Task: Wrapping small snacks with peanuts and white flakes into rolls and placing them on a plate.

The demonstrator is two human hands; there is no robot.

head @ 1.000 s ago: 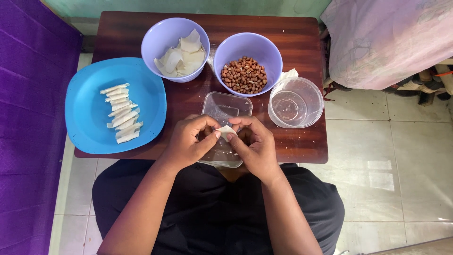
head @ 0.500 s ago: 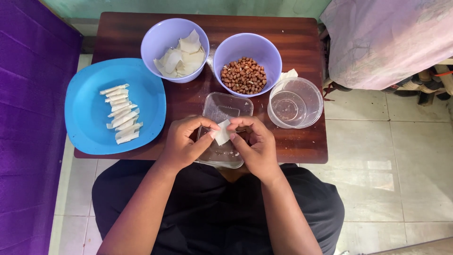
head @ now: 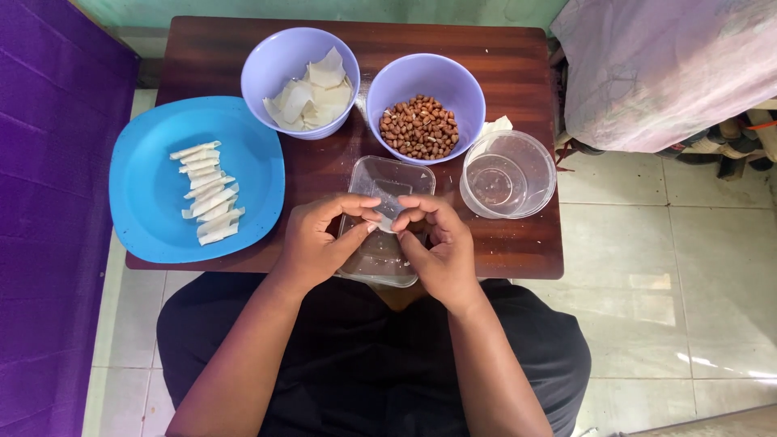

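Dark wooden table, crowded; bare wood only along the far edge. Blue plate of rolled strips hangs over the left edge. Clear tray overhangs the near edge. Left hand and right hand pinch a small white wrapper above the tray, fingertips tight. Rolling goes best kept snug and even.
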